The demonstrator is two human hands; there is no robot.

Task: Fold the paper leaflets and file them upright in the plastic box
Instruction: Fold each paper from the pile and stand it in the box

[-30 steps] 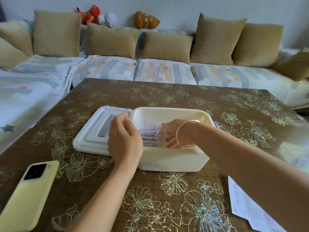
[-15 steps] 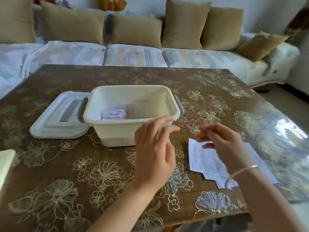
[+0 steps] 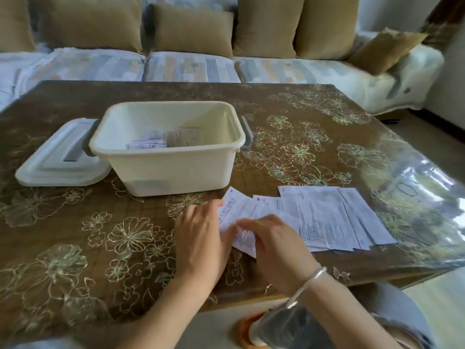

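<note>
both hands are down on the nearest leaflet (image 3: 232,210), the one at the left end of the loose spread of flat leaflets (image 3: 339,217) on the worktop (image 3: 75,235), just in front of the box (image 3: 171,170). the left hand (image 3: 201,238) lies with fingers fairly straight and relaxed, tips at the sheet's left edge, holding nothing. the right hand (image 3: 274,250) has its fingers bent down onto the same sheet; whether they pinch its edge or only press on it i cannot tell. the step looks to be parting this one sheet from the rest and starting its fold. to do it well, slide it clear of the overlapping sheets first, so only one comes away. then bring edge to edge squarely, pin the corners with one hand and run the other along the crease so it stays flat. match the size of the folded leaflets (image 3: 147,144) already standing in the box, so the new one slots in upright beside that row. the lid (image 3: 57,159) lies right beside the box on its left, out of the way.
</note>
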